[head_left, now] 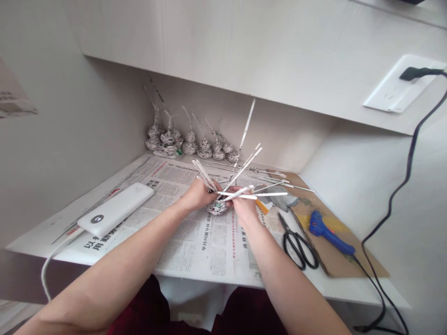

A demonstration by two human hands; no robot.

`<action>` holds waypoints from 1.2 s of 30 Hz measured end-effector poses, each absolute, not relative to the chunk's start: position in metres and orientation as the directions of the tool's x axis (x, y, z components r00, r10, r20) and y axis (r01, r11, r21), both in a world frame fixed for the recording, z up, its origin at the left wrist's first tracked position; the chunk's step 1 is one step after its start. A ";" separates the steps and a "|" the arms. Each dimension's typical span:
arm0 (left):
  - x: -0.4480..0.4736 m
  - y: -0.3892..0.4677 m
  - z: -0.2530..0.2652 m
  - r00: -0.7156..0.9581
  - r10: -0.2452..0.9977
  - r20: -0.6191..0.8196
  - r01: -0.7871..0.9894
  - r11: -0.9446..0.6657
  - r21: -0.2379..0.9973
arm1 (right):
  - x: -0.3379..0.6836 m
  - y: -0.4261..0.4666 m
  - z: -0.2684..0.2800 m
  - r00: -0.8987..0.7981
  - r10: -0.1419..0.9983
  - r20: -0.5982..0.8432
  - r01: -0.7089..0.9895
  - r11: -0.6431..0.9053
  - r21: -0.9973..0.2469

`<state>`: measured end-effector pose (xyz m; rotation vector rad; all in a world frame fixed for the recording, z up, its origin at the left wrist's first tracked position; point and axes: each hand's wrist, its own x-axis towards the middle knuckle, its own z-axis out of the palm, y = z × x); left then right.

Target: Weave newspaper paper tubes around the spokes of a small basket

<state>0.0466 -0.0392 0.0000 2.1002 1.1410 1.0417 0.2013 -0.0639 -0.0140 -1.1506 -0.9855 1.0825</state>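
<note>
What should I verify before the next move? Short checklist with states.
1. Left hand gripping the woven piece: ok, fingers at its rim.
2. Right hand on the opposite side: ok.
3. Paper strips uncrossed: not ok, some cross by the right hand.
4. Scissors clear of both hands: ok, lying to the right.
5. Glue gun laid on cardboard: ok.
6. Glue gun cold: cannot tell.

At frame centre, your woven piece looks like rough printed paper; lower left, you have a smooth plastic power bank; lower right, a smooth plastic glue gun and matt cardboard.
</note>
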 end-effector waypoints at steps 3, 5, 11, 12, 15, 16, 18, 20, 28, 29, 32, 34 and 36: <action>0.047 -0.039 -0.001 0.355 0.858 0.371 0.437 -0.503 0.746 | 0.203 -0.065 -0.010 0.220 0.975 -0.015 -0.198 0.030 -0.980; 0.047 -0.039 -0.002 0.363 0.857 0.364 0.430 -0.501 0.751 | 0.204 -0.065 -0.009 0.219 0.975 -0.044 -0.217 0.005 -0.976; 0.049 -0.041 0.000 0.442 0.796 0.414 0.413 -0.590 0.694 | 0.204 -0.065 -0.012 0.187 0.980 -0.067 -0.267 -0.015 -0.964; 0.049 -0.041 0.000 0.444 0.791 0.422 0.407 -0.597 0.691 | 0.205 -0.065 -0.011 0.176 0.982 -0.071 -0.275 -0.020 -0.961; 0.050 -0.041 -0.001 0.432 0.794 0.429 0.404 -0.595 0.695 | 0.207 -0.066 -0.009 0.116 0.991 -0.071 -0.311 -0.032 -0.950; 0.050 -0.040 -0.001 0.427 0.798 0.426 0.406 -0.590 0.698 | 0.208 -0.067 -0.009 0.100 0.993 -0.069 -0.314 -0.034 -0.949; 0.050 -0.040 -0.002 0.415 0.804 0.425 0.406 -0.582 0.704 | 0.209 -0.067 -0.009 0.074 0.995 -0.066 -0.307 -0.040 -0.951; 0.050 -0.040 -0.004 0.394 0.815 0.425 0.393 -0.567 0.724 | 0.210 -0.066 -0.010 0.077 0.995 -0.067 -0.291 -0.042 -0.956; 0.050 -0.040 -0.003 0.327 0.857 0.397 0.417 -0.508 0.753 | 0.211 -0.066 -0.009 0.036 0.999 -0.039 -0.230 -0.030 -0.973; 0.049 -0.039 -0.003 0.345 0.856 0.386 0.436 -0.510 0.742 | 0.211 -0.067 -0.009 0.031 0.999 -0.036 -0.221 -0.028 -0.975; 0.047 -0.035 -0.004 0.380 0.850 0.365 0.478 -0.518 0.709 | 0.211 -0.068 -0.007 0.010 1.000 -0.021 -0.203 -0.018 -0.979; 0.046 -0.032 -0.005 0.387 0.848 0.363 0.467 -0.519 0.716 | 0.211 -0.068 -0.006 -0.001 1.000 -0.011 -0.201 -0.011 -0.980; 0.045 -0.031 -0.006 0.376 0.853 0.362 0.447 -0.509 0.736 | 0.211 -0.069 -0.005 -0.002 1.000 -0.016 -0.206 -0.016 -0.978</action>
